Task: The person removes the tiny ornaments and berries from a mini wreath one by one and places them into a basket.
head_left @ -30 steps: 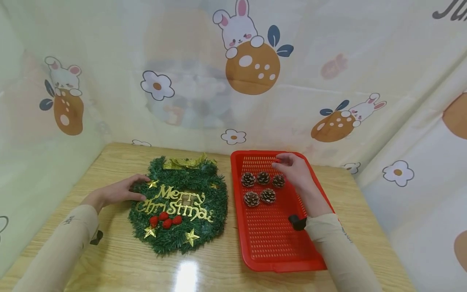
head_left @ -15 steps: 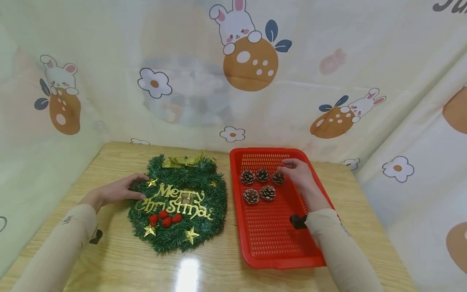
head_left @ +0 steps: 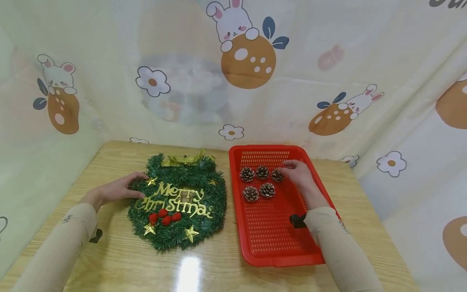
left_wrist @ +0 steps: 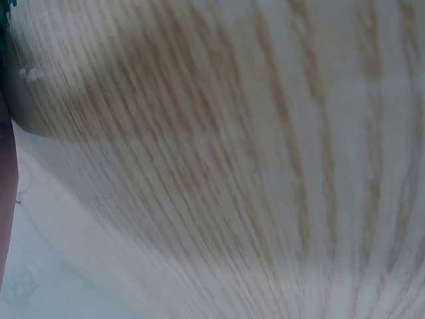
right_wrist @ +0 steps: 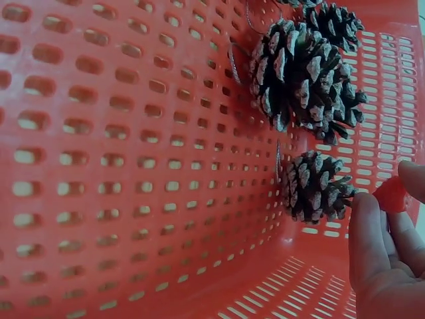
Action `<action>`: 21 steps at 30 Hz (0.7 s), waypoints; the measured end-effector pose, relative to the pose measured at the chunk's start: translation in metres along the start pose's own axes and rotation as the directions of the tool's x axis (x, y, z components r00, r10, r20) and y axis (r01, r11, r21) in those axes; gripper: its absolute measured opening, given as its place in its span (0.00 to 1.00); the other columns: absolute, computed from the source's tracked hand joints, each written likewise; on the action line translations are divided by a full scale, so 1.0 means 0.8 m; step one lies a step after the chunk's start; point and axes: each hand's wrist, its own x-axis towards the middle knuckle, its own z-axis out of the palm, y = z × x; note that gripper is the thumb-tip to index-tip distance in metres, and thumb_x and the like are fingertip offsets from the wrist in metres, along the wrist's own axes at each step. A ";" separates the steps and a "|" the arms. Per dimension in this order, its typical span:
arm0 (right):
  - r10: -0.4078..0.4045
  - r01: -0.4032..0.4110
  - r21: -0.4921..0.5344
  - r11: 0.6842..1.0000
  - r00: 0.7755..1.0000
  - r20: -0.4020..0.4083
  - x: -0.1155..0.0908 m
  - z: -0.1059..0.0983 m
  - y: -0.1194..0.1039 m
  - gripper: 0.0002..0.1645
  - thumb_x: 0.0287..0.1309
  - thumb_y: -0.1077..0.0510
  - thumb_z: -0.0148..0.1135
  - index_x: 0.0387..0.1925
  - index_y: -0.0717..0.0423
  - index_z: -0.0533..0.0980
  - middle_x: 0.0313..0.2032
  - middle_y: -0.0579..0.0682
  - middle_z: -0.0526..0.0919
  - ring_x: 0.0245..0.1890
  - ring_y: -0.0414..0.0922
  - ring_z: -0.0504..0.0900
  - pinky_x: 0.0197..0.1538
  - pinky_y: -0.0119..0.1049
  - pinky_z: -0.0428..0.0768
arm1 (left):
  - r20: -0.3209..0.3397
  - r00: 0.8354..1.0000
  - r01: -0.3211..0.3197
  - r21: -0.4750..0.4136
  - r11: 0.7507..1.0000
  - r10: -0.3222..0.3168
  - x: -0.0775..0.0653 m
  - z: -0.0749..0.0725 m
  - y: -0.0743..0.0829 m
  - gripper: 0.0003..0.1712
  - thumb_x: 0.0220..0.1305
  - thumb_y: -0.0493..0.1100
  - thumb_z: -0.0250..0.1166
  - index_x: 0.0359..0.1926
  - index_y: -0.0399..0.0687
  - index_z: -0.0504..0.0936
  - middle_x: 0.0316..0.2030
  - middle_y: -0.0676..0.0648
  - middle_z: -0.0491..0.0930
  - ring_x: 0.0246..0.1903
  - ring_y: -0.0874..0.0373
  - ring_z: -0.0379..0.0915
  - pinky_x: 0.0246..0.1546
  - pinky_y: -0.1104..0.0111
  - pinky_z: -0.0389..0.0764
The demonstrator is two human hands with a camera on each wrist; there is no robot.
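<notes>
A green Christmas wreath (head_left: 213, 227) with gold "Merry Christmas" lettering (head_left: 178, 198) lies on the table. Gold stars (head_left: 191, 233) and a cluster of red berries (head_left: 163, 213) decorate it. At its left edge rests my left hand (head_left: 124, 188), fingers and thumb spread over the greenery; that hand is mostly outside the left wrist view. Over the far right of a red plastic basket (head_left: 237, 211), my right hand (head_left: 296, 172) pinches a red berry (right_wrist: 392, 195) between thumb and fingers, beside a pine cone (right_wrist: 315, 186). The berry is largely hidden by the hand in the head view.
Several pine cones (head_left: 267, 190) sit in two rows in the far half of the basket. A gold bow (head_left: 183, 159) tops the wreath. A printed bunny curtain (head_left: 189, 113) stands behind the wooden table (head_left: 124, 259).
My right hand, holding the berry, has shifted slightly to the right and lower inside the basket. My left hand stays at the wreath. The head view has tilted slightly.
</notes>
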 end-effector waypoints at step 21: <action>0.006 -0.009 0.088 0.996 0.999 0.034 -0.004 0.001 -0.006 0.28 0.66 0.58 0.60 0.64 0.65 0.67 0.58 0.63 0.73 0.57 0.56 0.73 0.64 0.48 0.71 | -0.005 1.000 -0.015 0.022 1.000 0.015 -0.001 0.000 0.001 0.40 0.65 0.49 0.66 0.70 0.40 0.58 0.69 0.29 0.55 0.68 0.30 0.47 0.63 0.36 0.54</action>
